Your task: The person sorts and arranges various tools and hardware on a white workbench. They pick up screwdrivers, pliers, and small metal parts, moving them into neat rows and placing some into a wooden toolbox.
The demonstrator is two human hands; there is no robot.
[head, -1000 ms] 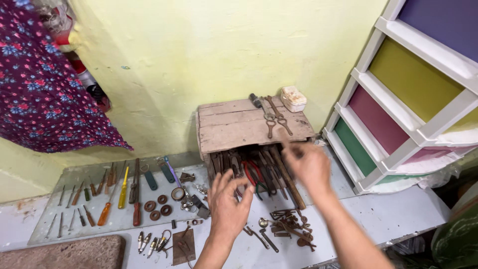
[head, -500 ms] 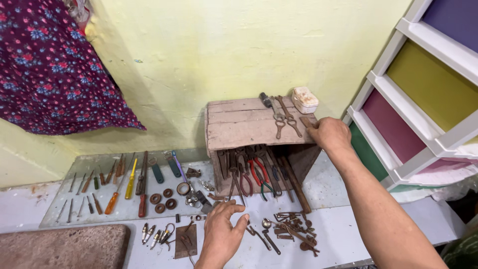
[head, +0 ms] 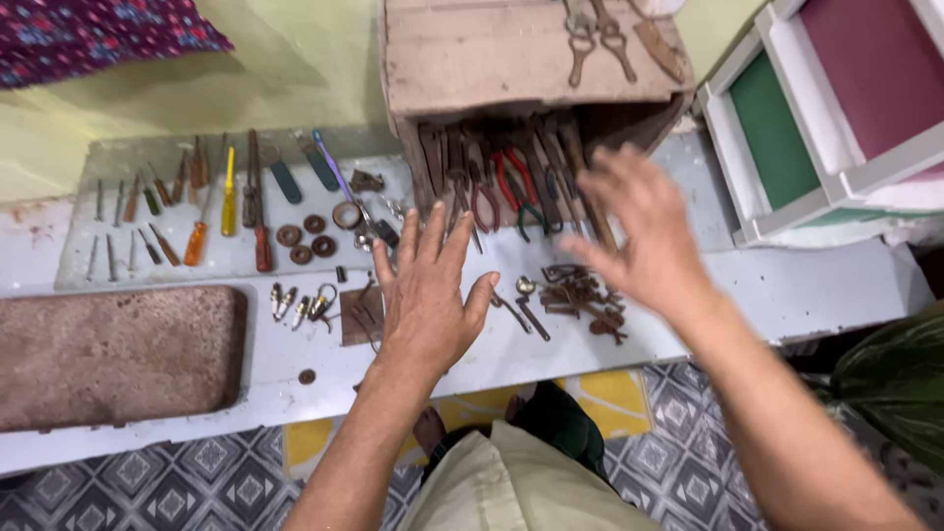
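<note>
My left hand (head: 428, 290) hovers flat with fingers spread over the white shelf (head: 747, 295), just below the row of pliers (head: 501, 182) leaning out of a wooden box (head: 472, 59). Blurred and with its fingers apart, my right hand (head: 644, 231) is above a pile of rusty small parts (head: 585, 295). Neither hand holds anything. Scissors (head: 595, 34) lie on top of the box.
Screwdrivers (head: 226, 192), rusty rings (head: 305, 236) and small bits lie in rows at the left. A brown stone slab (head: 113, 354) sits at the front left. Coloured drawers (head: 836, 108) stand at the right. The patterned floor (head: 197, 482) is below.
My right hand has come down from the box's right edge to above the rusty parts. The left hand has risen and spread. The camera has tilted down and moved closer.
</note>
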